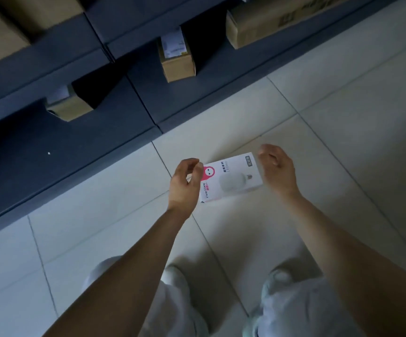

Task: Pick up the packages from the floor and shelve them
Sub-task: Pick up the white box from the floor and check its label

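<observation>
A white package with a light-bulb picture and a pink mark lies flat on the pale tiled floor, just in front of the dark shelving. My left hand hovers at its left end with fingers curled and apart, overlapping the pink edge. At the package's right end is my right hand, fingers spread and cupped over the corner. Neither hand visibly grips it, and I cannot tell whether they touch it.
Dark grey shelves run diagonally across the upper left. Cardboard boxes stand on them: a small one, another further left, and a large one at the top right. My knees in light trousers are below.
</observation>
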The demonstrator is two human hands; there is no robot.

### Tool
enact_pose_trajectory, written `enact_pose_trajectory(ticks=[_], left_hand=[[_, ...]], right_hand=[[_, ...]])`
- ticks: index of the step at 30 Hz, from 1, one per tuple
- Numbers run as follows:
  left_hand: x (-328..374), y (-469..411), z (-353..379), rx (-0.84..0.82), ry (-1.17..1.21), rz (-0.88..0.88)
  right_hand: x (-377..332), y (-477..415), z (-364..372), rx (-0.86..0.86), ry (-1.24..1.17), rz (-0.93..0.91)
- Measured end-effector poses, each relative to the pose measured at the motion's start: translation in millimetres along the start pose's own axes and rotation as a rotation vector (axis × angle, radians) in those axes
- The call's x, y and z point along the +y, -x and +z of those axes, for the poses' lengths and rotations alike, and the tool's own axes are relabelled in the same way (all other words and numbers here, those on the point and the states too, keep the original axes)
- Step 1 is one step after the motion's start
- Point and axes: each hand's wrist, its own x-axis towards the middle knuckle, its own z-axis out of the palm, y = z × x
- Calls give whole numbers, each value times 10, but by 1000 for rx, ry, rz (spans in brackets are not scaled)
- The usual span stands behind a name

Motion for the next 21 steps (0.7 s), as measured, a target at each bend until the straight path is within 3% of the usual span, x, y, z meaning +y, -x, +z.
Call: enact_pose_trajectory(ticks=[6,9,12,16,21], left_hand=[[-835,-681,496,-163,-228,-289],[-1056,-878,622,-137,-34,-451],[-1142,-932,640,-191,193,-656],[-1166,-937,634,-210,218,-674],[-1182,-1050,658,-68,176,-626]], right_hand=[[861,-583,423,-48,297,144],[1113,-751,574,-67,433,253],[1249,-767,666,-102,413,360],[1304,-735,706,-77,385,390],[1179,-813,769,-4,459,352]])
